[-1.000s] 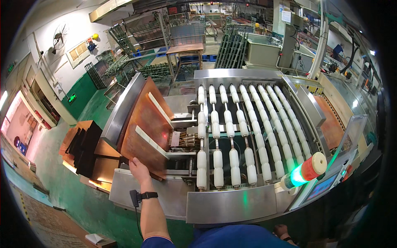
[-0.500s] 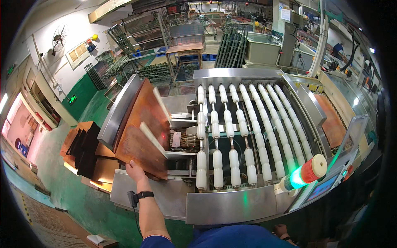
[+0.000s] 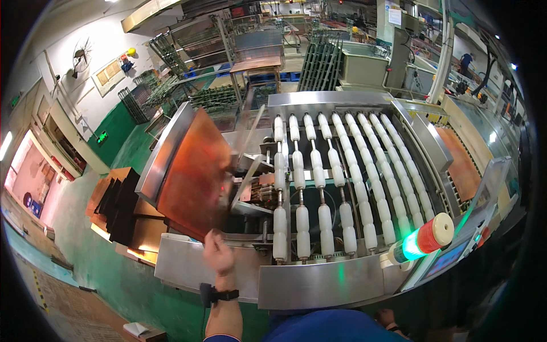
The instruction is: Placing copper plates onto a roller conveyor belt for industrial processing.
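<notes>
A copper-coloured sheet (image 3: 191, 176) leans on a tilted metal support at the left end of the roller machine. My left hand (image 3: 219, 253), with a dark strap and small device on its wrist, is at the sheet's lower right corner. Its fingers look bent, but motion smears them, and I cannot tell whether they grip the edge. Two pale bars (image 3: 246, 179) stand slanted to the right of the sheet, apart from it. My right hand (image 3: 386, 316) hangs low beside my blue clothing at the bottom, in shadow, its fingers hard to make out.
White rollers (image 3: 325, 228) span the machine behind a steel front panel (image 3: 319, 285). A red and green signal light (image 3: 419, 245) and a screen (image 3: 444, 259) stand at the right. Brown boards (image 3: 117, 199) are stacked on the left. Another copper-coloured sheet (image 3: 456, 162) lies far right.
My left hand has moved right along the sheet's lower edge to its corner. The pale bars have swung right, away from the sheet. My right hand stays low.
</notes>
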Available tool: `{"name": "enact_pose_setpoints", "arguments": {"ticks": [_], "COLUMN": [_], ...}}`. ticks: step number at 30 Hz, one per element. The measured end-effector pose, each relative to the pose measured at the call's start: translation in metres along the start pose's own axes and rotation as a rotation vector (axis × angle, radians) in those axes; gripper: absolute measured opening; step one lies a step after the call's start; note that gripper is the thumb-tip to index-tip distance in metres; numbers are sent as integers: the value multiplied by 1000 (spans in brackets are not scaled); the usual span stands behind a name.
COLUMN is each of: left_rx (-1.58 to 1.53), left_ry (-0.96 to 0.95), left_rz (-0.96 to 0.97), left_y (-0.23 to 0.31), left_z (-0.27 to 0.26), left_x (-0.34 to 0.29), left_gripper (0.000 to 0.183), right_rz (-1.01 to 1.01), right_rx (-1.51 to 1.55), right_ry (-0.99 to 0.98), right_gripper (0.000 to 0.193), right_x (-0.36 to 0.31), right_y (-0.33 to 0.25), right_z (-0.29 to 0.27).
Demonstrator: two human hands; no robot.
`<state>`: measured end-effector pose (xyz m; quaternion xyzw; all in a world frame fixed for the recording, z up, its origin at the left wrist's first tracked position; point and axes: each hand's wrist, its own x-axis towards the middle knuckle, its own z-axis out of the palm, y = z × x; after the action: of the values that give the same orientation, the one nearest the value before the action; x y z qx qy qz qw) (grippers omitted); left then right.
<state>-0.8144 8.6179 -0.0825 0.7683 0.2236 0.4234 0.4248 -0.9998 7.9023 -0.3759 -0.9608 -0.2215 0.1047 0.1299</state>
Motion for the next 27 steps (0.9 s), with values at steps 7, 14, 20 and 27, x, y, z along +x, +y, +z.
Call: {"name": "enact_pose_setpoints", "arguments": {"ticks": [7, 14, 20, 27], "left_rx": [111, 105, 442, 584], "left_ry": [-373, -146, 141, -15], "left_rz": [404, 300, 403, 320], "left_y": [78, 68, 30, 9], "left_z": [51, 6, -67, -114], "left_x": [-4, 40, 112, 167], "left_gripper": [41, 39, 37, 39], "right_rz": [577, 304, 407, -20], "right_rx": [352, 90, 201, -23], "right_ry": [6, -39, -87, -84], "right_gripper": [17, 15, 14, 14], "right_x": [-4, -19, -28, -78], "right_y": [17, 19, -32, -85], "right_z": [18, 32, 26, 55]}}
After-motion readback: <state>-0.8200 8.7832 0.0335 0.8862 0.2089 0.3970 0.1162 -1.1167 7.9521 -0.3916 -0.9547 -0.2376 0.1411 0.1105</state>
